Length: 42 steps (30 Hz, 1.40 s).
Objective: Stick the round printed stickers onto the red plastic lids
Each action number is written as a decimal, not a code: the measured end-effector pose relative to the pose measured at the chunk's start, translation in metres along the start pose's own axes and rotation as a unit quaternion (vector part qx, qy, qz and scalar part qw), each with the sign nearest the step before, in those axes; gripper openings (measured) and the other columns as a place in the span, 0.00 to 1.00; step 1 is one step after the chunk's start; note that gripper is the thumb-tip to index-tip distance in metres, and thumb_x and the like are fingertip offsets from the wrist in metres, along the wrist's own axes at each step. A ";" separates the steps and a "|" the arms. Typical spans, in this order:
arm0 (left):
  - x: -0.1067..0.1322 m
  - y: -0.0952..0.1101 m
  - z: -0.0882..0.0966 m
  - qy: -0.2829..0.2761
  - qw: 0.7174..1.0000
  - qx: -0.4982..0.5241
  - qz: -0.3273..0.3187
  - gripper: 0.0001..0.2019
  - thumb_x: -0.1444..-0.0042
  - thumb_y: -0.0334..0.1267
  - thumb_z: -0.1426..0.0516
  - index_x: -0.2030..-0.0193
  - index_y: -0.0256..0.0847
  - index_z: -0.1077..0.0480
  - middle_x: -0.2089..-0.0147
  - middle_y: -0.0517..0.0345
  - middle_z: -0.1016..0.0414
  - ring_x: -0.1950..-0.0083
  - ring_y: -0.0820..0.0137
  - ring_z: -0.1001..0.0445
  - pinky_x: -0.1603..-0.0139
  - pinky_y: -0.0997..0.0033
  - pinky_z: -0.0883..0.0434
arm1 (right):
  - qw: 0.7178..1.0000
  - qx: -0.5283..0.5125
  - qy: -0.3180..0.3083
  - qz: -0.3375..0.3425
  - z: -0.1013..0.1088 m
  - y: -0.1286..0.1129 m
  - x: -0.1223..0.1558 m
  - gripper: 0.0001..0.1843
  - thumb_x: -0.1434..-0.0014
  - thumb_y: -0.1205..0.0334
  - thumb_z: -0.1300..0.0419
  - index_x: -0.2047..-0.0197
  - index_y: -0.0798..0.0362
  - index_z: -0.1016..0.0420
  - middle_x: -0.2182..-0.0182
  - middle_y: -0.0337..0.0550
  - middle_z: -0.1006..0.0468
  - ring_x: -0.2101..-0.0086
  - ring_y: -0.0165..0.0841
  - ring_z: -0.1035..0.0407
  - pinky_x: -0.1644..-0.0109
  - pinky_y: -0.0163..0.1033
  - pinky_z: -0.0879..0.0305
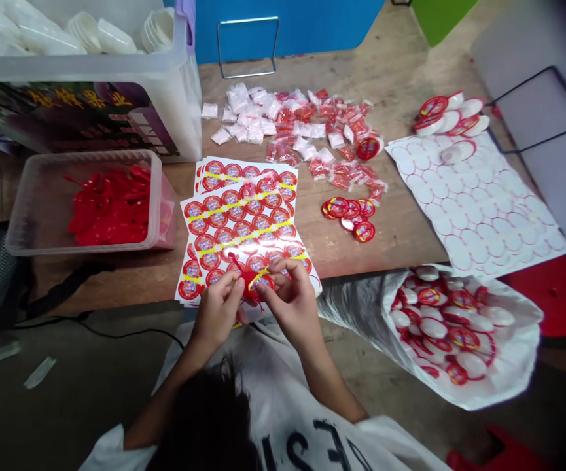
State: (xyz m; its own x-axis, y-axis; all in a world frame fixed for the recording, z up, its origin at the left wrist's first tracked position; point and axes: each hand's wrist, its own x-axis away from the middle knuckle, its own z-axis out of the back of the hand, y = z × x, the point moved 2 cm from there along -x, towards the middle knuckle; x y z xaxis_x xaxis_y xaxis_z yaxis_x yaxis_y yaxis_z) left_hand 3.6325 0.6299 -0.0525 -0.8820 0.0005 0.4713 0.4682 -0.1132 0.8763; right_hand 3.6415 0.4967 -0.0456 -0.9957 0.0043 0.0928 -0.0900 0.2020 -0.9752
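Head cam view: my left hand and right hand are both closed, pinching a small red round piece with a label on it, just above overlapping round sticker sheets on the wooden counter. Loose red pieces are sitting in a clear plastic tub to the left, and red-and-white discs are piling up in a white bag to the right.

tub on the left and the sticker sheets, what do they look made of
The tub looks like thin clear plastic, since the red pieces show through its wall. The sticker sheets look like glossy printed paper, with a sheen on the labels, though they could be film.
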 end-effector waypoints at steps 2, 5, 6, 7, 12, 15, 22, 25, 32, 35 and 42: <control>0.001 0.002 -0.002 -0.008 1.000 0.003 -0.003 0.16 0.42 0.52 0.49 0.63 0.39 0.36 0.85 0.64 0.35 0.87 0.73 0.37 0.86 0.78 0.46 | 0.999 0.030 0.015 0.005 0.001 0.003 0.001 0.14 0.46 0.63 0.37 0.61 0.47 0.40 0.67 0.34 0.35 0.73 0.25 0.38 0.71 0.32 0.38; 0.002 0.003 -0.006 -0.020 0.999 0.026 -0.006 0.16 0.42 0.53 0.50 0.65 0.40 0.39 0.83 0.64 0.33 0.86 0.73 0.35 0.85 0.77 0.43 | 0.998 0.063 0.024 0.016 0.003 0.005 0.001 0.13 0.45 0.64 0.37 0.61 0.48 0.39 0.67 0.34 0.36 0.73 0.25 0.40 0.70 0.33 0.40; 0.002 0.003 -0.007 -0.023 0.999 0.037 -0.007 0.16 0.42 0.53 0.50 0.66 0.40 0.40 0.82 0.63 0.33 0.85 0.72 0.34 0.84 0.77 0.41 | 0.997 0.067 0.021 0.017 0.004 0.005 0.001 0.12 0.45 0.64 0.38 0.61 0.48 0.39 0.67 0.34 0.35 0.73 0.25 0.39 0.69 0.33 0.40; 0.002 0.003 -0.007 -0.026 0.998 0.049 -0.007 0.17 0.42 0.54 0.50 0.66 0.41 0.41 0.82 0.63 0.33 0.84 0.72 0.33 0.83 0.77 0.40 | 0.997 0.068 0.016 0.017 0.004 0.005 0.000 0.12 0.45 0.65 0.38 0.61 0.48 0.39 0.67 0.34 0.35 0.72 0.25 0.39 0.69 0.33 0.40; 0.000 -0.004 -0.008 -0.030 0.998 0.041 -0.025 0.17 0.40 0.54 0.50 0.65 0.40 0.39 0.80 0.62 0.32 0.80 0.70 0.29 0.80 0.76 0.36 | 0.996 0.084 -0.014 0.016 0.006 -0.001 -0.004 0.12 0.47 0.65 0.37 0.64 0.49 0.38 0.69 0.33 0.34 0.74 0.24 0.38 0.70 0.32 0.39; 0.001 -0.008 -0.006 -0.015 0.999 0.002 -0.051 0.18 0.39 0.54 0.50 0.66 0.40 0.37 0.79 0.62 0.33 0.78 0.69 0.28 0.79 0.75 0.35 | 0.994 0.110 -0.017 0.006 0.007 -0.003 -0.006 0.12 0.49 0.65 0.36 0.66 0.50 0.38 0.71 0.33 0.34 0.74 0.25 0.37 0.71 0.32 0.39; 0.000 -0.009 -0.005 -0.005 0.998 -0.017 -0.065 0.18 0.38 0.54 0.51 0.65 0.40 0.35 0.77 0.60 0.32 0.75 0.69 0.29 0.77 0.74 0.35 | 0.996 0.092 -0.001 -0.020 0.005 -0.003 -0.008 0.12 0.51 0.66 0.35 0.67 0.50 0.37 0.72 0.33 0.34 0.74 0.25 0.36 0.70 0.32 0.38; 0.000 -0.007 -0.006 -0.004 0.998 0.011 -0.056 0.17 0.39 0.54 0.50 0.66 0.41 0.36 0.76 0.60 0.33 0.76 0.69 0.30 0.78 0.74 0.35 | 0.998 0.059 0.007 -0.024 0.005 -0.004 -0.008 0.13 0.52 0.67 0.34 0.69 0.50 0.37 0.73 0.32 0.33 0.75 0.24 0.37 0.71 0.31 0.39; 0.001 -0.006 -0.007 0.008 0.998 0.007 -0.064 0.17 0.40 0.54 0.49 0.67 0.41 0.35 0.77 0.60 0.34 0.76 0.69 0.32 0.77 0.74 0.36 | 0.999 0.000 0.009 -0.048 0.006 -0.004 -0.007 0.15 0.53 0.66 0.32 0.69 0.50 0.38 0.75 0.30 0.34 0.76 0.23 0.38 0.73 0.30 0.39; 0.003 -0.006 -0.007 0.006 0.998 0.008 -0.066 0.18 0.40 0.54 0.49 0.66 0.41 0.35 0.77 0.60 0.34 0.76 0.69 0.32 0.77 0.74 0.36 | 0.999 0.005 0.017 -0.051 0.006 -0.004 -0.006 0.16 0.54 0.66 0.32 0.70 0.50 0.38 0.75 0.30 0.34 0.77 0.23 0.38 0.73 0.31 0.40; 0.007 -0.009 -0.007 -0.023 0.997 0.000 -0.076 0.17 0.38 0.52 0.51 0.66 0.40 0.37 0.76 0.60 0.32 0.75 0.70 0.31 0.75 0.75 0.35 | 0.999 0.004 0.020 -0.038 0.004 -0.005 -0.005 0.16 0.54 0.68 0.32 0.70 0.51 0.38 0.73 0.31 0.34 0.76 0.22 0.39 0.73 0.30 0.42</control>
State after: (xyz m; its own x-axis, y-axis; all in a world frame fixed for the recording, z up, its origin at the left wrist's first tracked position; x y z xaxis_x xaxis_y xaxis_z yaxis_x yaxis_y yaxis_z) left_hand 3.6221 0.6243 -0.0579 -0.9391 0.0641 0.3376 0.3297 -0.1089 0.9378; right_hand 3.6469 0.4919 -0.0417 -0.9844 0.0278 0.1738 -0.1652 0.1953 -0.9667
